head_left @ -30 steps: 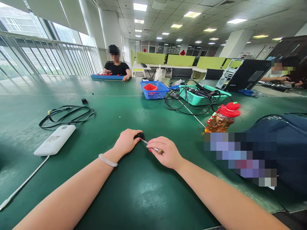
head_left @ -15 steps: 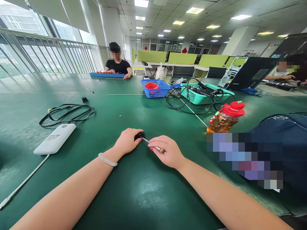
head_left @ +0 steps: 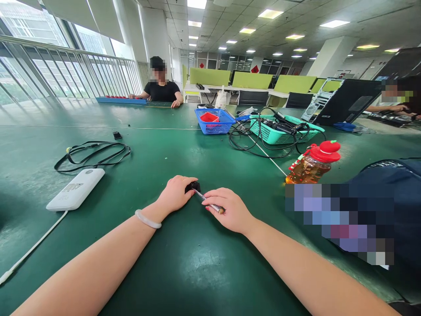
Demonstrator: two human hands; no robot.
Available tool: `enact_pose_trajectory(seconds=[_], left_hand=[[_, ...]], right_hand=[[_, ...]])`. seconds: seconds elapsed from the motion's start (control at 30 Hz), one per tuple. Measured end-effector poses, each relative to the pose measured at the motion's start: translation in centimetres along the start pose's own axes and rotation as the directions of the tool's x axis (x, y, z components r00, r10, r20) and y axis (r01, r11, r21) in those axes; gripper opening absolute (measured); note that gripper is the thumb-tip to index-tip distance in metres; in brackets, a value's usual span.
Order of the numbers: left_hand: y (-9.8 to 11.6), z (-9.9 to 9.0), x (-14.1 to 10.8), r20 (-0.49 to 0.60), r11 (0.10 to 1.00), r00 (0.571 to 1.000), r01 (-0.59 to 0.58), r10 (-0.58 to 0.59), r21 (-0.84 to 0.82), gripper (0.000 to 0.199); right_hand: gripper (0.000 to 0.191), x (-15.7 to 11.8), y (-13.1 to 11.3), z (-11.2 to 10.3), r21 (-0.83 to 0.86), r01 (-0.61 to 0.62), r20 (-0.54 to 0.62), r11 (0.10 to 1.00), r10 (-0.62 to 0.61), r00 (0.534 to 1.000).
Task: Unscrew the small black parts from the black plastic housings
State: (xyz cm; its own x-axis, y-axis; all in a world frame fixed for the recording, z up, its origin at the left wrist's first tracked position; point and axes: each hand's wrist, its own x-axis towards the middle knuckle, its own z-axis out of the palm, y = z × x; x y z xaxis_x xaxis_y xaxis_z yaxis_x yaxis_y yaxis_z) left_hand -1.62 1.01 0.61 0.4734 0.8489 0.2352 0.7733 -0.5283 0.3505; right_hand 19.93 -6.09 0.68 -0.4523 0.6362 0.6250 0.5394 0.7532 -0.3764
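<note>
My left hand grips a small black part between thumb and fingers on the green table. My fingers cover much of its left side. Just right of it, my right hand is closed on a thin metal screwdriver, held slanting. The tool's tip meets the black part, though the exact contact spot is too small to make out.
A white power bank with a cable lies left. Ahead are a blue basket, a teal basket of cables and a red-capped bottle. A dark bag lies right. Across the table sits a person.
The person across the table has moved the blue tray to the left. My right fingers have shifted slightly on the screwdriver; my left hand keeps its hold.
</note>
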Motion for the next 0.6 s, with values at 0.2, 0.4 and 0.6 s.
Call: enact_pose_trajectory(seconds=[0.2,0.4,0.6], left_hand=[[0.13,-0.07,0.01,0.004,1.000,1.000,-0.002,0.002,0.007,0.040],[0.11,-0.11,-0.01,0.013,1.000,1.000,0.001,-0.001,0.011,0.040],[0.04,-0.10,-0.02,0.010,1.000,1.000,0.027,-0.027,-0.010,0.044]], right_hand=[[0.016,-0.04,0.04,0.15,-0.015,-0.003,-0.043,1.000,0.002,0.999],[0.016,-0.12,0.03,0.23,-0.016,0.020,-0.079,1.000,-0.022,0.997],[0.016,-0.11,0.02,0.18,-0.032,0.015,-0.064,0.999,-0.017,0.998]])
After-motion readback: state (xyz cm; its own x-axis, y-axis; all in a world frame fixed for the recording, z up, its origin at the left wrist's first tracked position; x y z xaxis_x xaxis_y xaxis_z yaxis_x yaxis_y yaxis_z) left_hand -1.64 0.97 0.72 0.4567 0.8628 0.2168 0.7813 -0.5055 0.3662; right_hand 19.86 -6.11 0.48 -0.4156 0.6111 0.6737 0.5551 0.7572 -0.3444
